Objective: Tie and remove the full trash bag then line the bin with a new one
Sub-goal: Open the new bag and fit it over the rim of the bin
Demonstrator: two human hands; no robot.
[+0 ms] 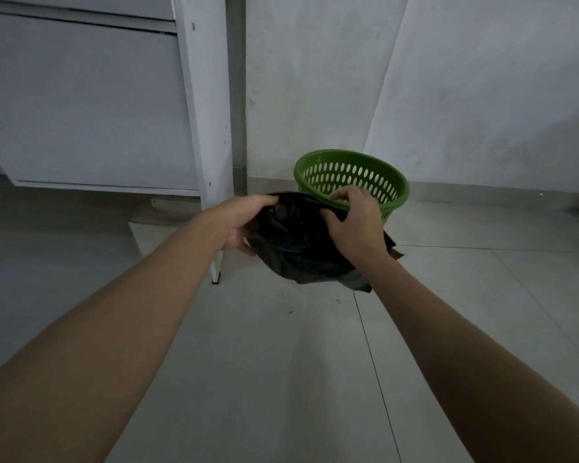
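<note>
Black trash bag [298, 242] held above floor [281, 362], just near of green bin [351, 177]. Left hand [239, 225] grips bag's left edge; right hand [355, 222] grips right edge. White cabinet [91, 105] far left.

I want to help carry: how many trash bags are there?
1. The black bag is held by the left hand and right hand, in front of the green bin. Others may be off-camera.

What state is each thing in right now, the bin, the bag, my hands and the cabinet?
green bin: upright on the floor, no liner in it.
black bag: crumpled, held off the floor between both hands.
left hand: grips the bag's left side.
right hand: grips the bag's right side.
cabinet door: shut.
</note>
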